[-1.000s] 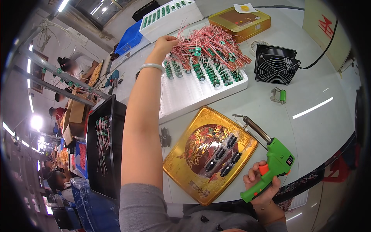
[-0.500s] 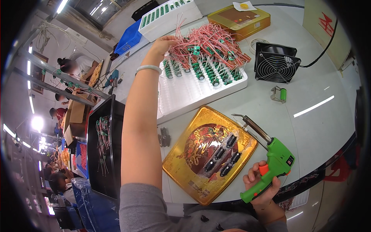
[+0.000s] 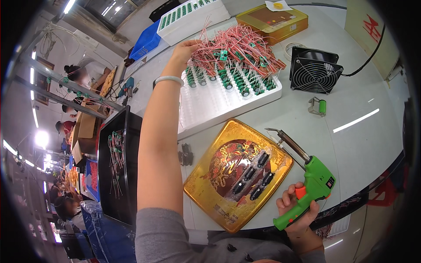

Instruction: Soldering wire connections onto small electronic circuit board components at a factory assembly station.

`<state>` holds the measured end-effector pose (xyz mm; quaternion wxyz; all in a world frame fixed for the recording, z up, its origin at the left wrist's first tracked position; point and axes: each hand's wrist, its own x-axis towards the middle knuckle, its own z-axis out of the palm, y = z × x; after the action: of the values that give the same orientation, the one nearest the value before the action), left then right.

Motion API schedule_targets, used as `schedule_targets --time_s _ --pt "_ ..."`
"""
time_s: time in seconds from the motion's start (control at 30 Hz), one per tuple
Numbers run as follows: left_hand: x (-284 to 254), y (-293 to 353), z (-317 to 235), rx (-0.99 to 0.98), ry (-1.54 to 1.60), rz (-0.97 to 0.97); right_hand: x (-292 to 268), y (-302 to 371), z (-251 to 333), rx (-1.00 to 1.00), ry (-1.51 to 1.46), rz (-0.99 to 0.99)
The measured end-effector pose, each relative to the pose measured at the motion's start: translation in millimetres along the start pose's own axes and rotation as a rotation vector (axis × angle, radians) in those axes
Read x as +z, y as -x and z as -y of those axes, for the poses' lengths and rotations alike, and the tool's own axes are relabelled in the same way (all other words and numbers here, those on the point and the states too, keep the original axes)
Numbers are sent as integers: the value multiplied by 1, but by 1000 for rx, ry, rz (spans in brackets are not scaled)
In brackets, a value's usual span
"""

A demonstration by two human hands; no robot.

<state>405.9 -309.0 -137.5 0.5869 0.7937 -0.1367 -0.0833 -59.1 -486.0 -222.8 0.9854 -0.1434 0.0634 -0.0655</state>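
Observation:
My left hand reaches far forward, its fingers closed on wires at the left edge of a heap of red and white wires; the fingertips are partly hidden. Small green circuit boards are mixed into the heap. Beneath it, a white foam tray holds rows of green parts. My right hand grips a green soldering gun by its handle, tip pointing up and left. Left of the gun's tip lies a gold tin lid with several small black parts on it.
A black fan stands at the right, with a small green roller in a metal frame below it. A black bin with wired boards sits left of my arm. Black parts lie beside my forearm. A gold box is at the back.
Almost nothing differs. My left hand stays at the wire heap and my right hand keeps hold of the soldering gun; the whole view has shifted very slightly.

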Motion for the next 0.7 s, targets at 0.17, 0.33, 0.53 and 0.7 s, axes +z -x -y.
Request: schedule_targets --time_s 0.17,0.33,0.53,0.7 --pt "7 21 -20 -40 -2 -23 -4 0 1 -6 -11 -17" --pt "-13 17 -11 -29 53 132 -2 0 1 3 -5 -12" --pt "-12 25 -13 -62 -8 238 0 -1 0 -16 16 -45" --pt "-17 26 -8 -76 -69 297 7 -2 -2 -39 32 -85"
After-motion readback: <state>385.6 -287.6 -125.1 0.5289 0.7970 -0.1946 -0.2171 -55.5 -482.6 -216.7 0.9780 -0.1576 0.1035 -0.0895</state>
